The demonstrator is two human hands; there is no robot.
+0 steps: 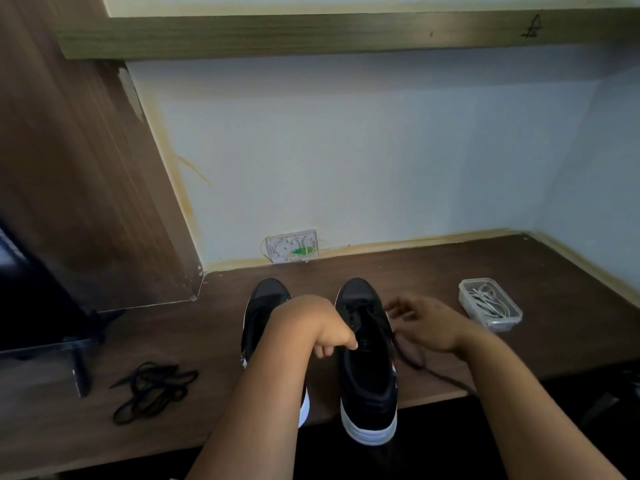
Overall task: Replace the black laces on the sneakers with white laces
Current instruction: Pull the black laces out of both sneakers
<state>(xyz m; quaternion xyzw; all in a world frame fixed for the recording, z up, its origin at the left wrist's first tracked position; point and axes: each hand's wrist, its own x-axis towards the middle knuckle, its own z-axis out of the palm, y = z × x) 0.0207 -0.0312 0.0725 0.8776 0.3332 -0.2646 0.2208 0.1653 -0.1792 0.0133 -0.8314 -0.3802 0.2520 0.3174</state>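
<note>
My left forearm point(263, 393) hides most of the left sneaker point(266, 299), leaving its toe and a sliver of heel. My right hand point(424, 327), beside the right sneaker point(367, 368), is motion-blurred; I cannot tell its grip on the black lace point(433, 370). The dark object point(31, 306) at the desk's left edge is cut off by the frame.

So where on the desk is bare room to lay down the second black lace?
Bare wood lies between the loose black lace and the left sneaker, and between the right sneaker and the plastic box of white laces, toward the wall. It is crowded around both hands and the sneakers.
</note>
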